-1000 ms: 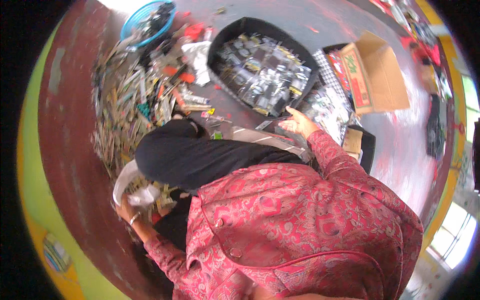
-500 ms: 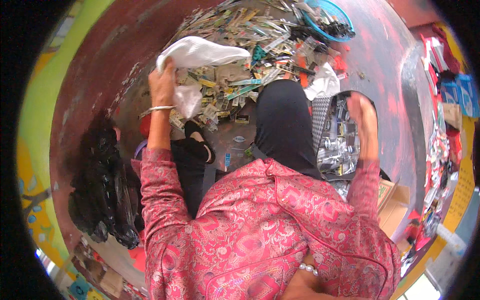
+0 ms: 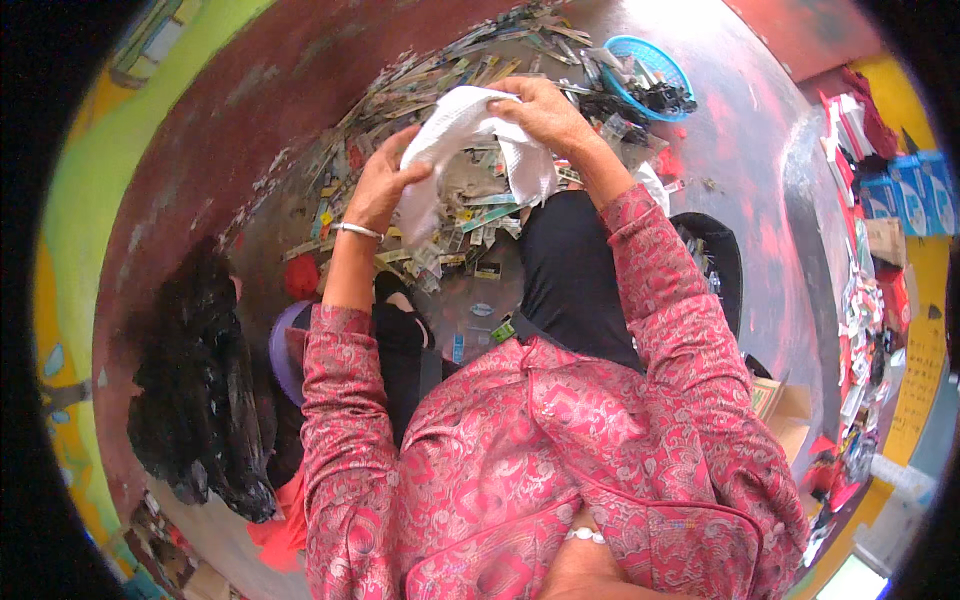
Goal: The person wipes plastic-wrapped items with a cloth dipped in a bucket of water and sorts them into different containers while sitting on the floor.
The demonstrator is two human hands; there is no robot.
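Observation:
A white textured cloth [image 3: 455,115] is raised in front of me, above a spread of litter. My left hand [image 3: 385,180] pinches its left side between thumb and fingers. At the top right edge, my right hand [image 3: 540,112] has its fingers closed on the same cloth. One end hangs down beneath the right hand, and another drops below the left hand, blurred. Beneath it lies a heap of small flat packets and strips [image 3: 485,215] on the floor, partly hidden by the cloth and hands.
A blue plastic basket [image 3: 650,50] with dark items stands at the far right of the heap. Beside my right thigh is an open black bag [image 3: 725,265]. A black plastic bag [image 3: 190,390] lies at left, a cardboard box [image 3: 785,415] at right.
My right hand has come from the black bag on the right up to the cloth and taken hold of it. My left hand has moved the cloth toward the middle.

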